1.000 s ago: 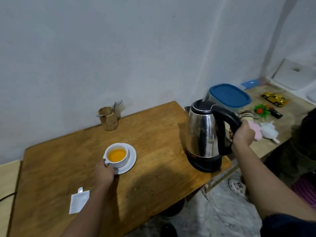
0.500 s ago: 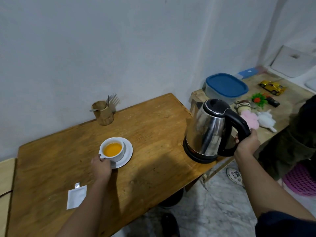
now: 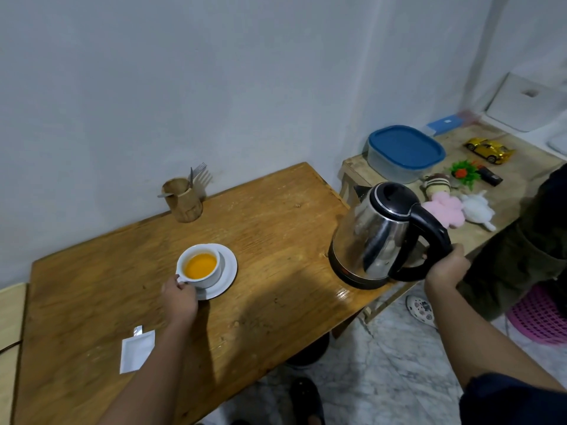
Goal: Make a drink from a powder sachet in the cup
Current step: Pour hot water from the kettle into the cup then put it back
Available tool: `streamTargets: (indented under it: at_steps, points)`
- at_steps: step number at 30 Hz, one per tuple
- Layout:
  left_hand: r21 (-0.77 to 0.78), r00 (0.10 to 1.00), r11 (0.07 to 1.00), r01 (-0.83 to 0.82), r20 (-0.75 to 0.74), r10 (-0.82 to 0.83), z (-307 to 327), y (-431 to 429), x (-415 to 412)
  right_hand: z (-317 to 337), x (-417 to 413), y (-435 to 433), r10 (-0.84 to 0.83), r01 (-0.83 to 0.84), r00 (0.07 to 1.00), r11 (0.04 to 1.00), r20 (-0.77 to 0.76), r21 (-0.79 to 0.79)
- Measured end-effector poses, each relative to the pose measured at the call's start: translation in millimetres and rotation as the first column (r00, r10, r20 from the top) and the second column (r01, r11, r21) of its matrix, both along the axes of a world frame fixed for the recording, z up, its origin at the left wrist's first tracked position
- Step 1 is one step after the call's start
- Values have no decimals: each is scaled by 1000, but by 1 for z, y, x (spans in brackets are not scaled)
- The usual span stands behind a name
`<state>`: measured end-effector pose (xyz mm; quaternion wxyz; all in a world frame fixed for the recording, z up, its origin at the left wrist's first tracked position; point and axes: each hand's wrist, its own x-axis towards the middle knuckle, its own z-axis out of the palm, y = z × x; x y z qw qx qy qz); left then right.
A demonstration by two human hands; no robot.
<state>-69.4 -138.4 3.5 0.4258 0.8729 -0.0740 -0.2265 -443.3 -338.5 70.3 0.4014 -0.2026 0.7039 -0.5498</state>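
Centrally, on the wooden table (image 3: 260, 240), a white cup (image 3: 201, 269) of orange liquid is being shown sitting on a white saucer (image 3: 228, 271), slightly left of the frame's middle. The cup's handle is being gripped by the left hand (image 3: 181, 299), whose fingers are being kept curled around it; the forearm is being seen reaching up from the lower edge. At right of centre, a steel kettle (image 3: 377, 240) with a black lid is being held by its black handle in the right hand (image 3: 448, 271), fingers closed around the grip. The kettle is being tilted toward the left, its base at the table's right edge; whether the base is touching the wood cannot be told. In the lower left, an opened white sachet (image 3: 136, 351) is being left lying flat on the table, well apart from the cup. Near the wall in the upper left of the table, a wooden holder (image 3: 184, 200) with cutlery is being seen. In the upper right, a container with a blue lid (image 3: 405, 148) is being shown on a second, lower table (image 3: 506, 210)
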Motion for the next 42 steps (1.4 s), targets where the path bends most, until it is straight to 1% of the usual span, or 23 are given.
streamTargets:
  at_steps: [3,8,12,16,22,32,35,42]
  points:
    - [6,1000,1000,1,-9,-1,1,0,0,14,6,7,23,-27,993,999,-113,-37]
    - [0,999,1000,19,-26,-19,4,1,-2,20,11,7,41,-85,960,985,-275,-151]
    - [-18,999,1000,26,-32,-27,4,2,-1,28,17,7,89,-163,912,974,-401,-155]
    - [-32,999,999,25,-32,-26,5,2,-2,27,16,8,103,-178,884,976,-456,-125]
    - [-16,998,998,64,-14,-64,4,5,0,23,17,11,89,-190,853,971,-515,-146]
    - [1,993,993,117,24,-117,4,7,3,29,17,10,116,-220,855,964,-505,-150]
    - [2,989,990,139,44,-139,1,7,4,32,22,13,129,-254,812,956,-569,-146]
    - [-29,987,987,157,41,-156,-2,8,8,41,38,11,88,-370,658,903,-748,-219]
